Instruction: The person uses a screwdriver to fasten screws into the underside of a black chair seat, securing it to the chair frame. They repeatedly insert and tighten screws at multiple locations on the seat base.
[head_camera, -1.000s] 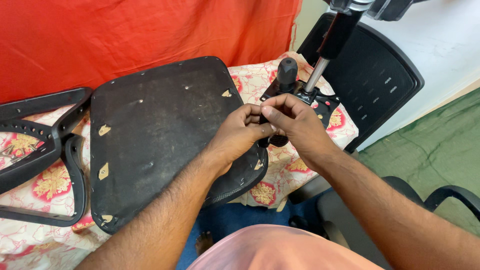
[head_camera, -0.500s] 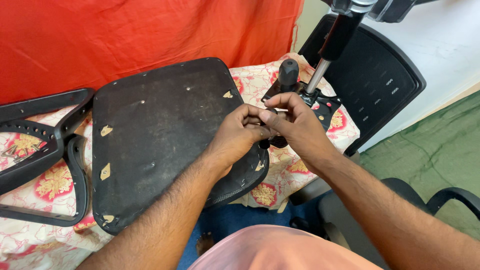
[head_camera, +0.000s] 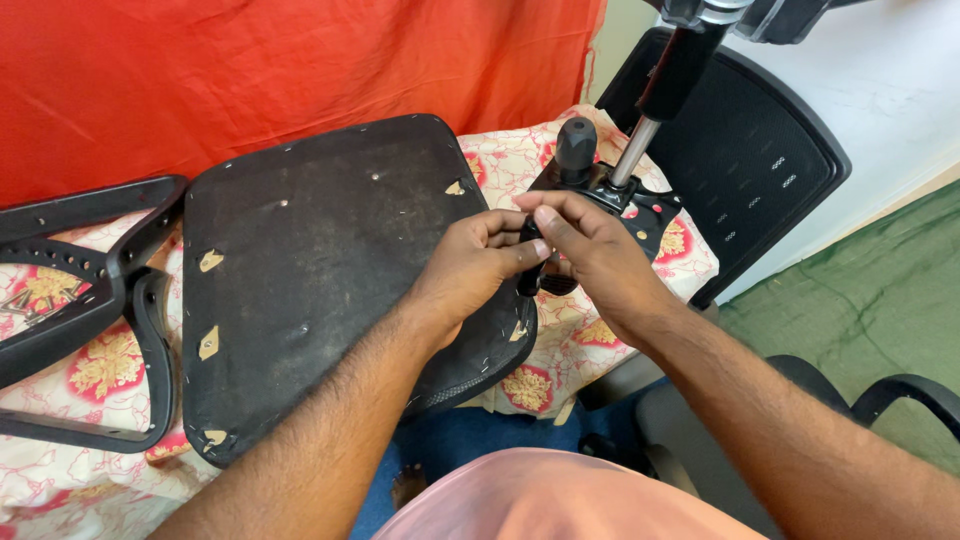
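Where the two hands meet, at the right edge of the upturned chair seat (head_camera: 320, 290), they pinch one small black part (head_camera: 527, 268) between them. Left hand (head_camera: 475, 265): fingers curled together, thumb and forefinger clamped on the upper end of the part. Right hand (head_camera: 590, 255): fingers drawn together, fingertips pressed on the same part from the other side, thumb hidden behind it. What kind of part it is cannot be told; most of it is covered by the fingers.

The part sits just above the seat's right rim, close beside the black metal chair mechanism (head_camera: 610, 195), which lies on the counter (head_camera: 570, 345) under a flowered cloth. A black knob (head_camera: 575, 145) stands up from the mechanism, and a silver gas-lift rod (head_camera: 632, 155) rises from it at a slant toward the top of the view.

The seat lies underside up, dusty, with torn patches and bare screw holes. Left of it rests a black plastic chair frame (head_camera: 90, 290). An orange-red cloth (head_camera: 300, 70) hangs behind. A black chair back (head_camera: 745, 170) leans at the right, near a green floor (head_camera: 870, 310).
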